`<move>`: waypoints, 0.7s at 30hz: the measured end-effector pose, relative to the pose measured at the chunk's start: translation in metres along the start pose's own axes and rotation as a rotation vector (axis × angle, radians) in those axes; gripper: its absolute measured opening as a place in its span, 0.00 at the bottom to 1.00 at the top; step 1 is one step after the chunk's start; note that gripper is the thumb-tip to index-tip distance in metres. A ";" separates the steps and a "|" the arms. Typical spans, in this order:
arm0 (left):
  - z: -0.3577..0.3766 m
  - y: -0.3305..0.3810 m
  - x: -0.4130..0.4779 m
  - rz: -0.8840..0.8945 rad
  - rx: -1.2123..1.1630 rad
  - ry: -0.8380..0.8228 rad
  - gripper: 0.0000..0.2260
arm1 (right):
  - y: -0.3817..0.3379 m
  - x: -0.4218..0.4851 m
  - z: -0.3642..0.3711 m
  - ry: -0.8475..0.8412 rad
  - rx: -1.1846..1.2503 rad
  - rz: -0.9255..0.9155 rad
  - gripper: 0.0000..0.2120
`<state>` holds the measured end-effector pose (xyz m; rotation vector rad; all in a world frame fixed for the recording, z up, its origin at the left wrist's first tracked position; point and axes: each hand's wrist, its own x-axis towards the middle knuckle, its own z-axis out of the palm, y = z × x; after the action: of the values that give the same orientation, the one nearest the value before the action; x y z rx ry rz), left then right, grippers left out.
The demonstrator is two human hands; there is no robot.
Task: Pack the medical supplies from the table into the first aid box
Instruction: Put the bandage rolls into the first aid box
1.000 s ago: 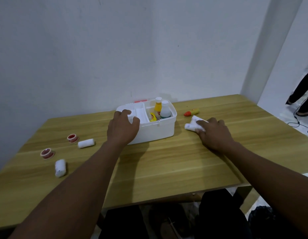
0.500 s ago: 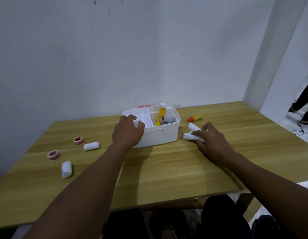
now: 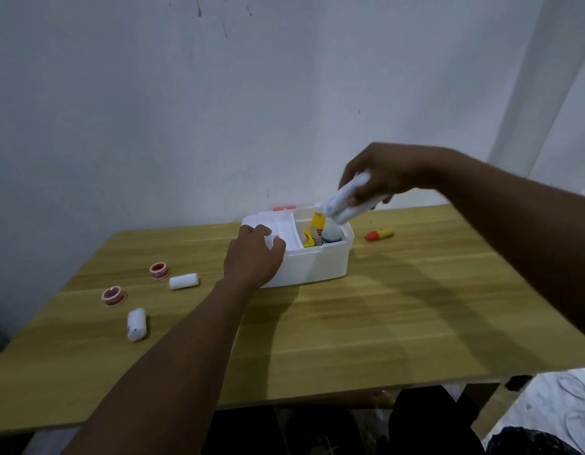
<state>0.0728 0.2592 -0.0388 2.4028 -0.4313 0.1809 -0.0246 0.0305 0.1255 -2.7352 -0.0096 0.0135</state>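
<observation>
White plastic first aid box [image 3: 312, 266] sits open on the wooden worktop [image 3: 383, 323], near the back edge. Left part holds white tray compartments; right compartment holds an upright yellow bottle [image 3: 317, 226], a white bottle with a teal label [image 3: 332, 233] and a small yellow packet [image 3: 307, 239].

Two white gauze rolls [image 3: 345, 203] are held together above the box's right compartment, tilted, ends pointing down-left.

On the worktop left of the box: two red-and-white tape rolls [image 3: 159, 270] lying flat, well apart — plus two white bandage rolls [image 3: 184, 281] on their sides. Right of the box: an orange-capped yellow tube [image 3: 379, 234], lying flat.
</observation>
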 end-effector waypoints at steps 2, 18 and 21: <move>0.000 -0.002 0.000 0.007 0.000 -0.003 0.21 | -0.011 0.022 0.020 -0.067 -0.141 0.044 0.08; 0.001 -0.003 0.001 0.036 0.011 -0.003 0.22 | -0.022 0.058 0.072 -0.283 -0.525 0.220 0.17; 0.001 -0.003 0.001 0.037 0.016 -0.001 0.22 | -0.020 0.053 0.077 -0.207 -0.600 0.171 0.16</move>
<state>0.0752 0.2607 -0.0413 2.4115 -0.4765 0.2002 0.0273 0.0797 0.0622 -3.3089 0.1919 0.4030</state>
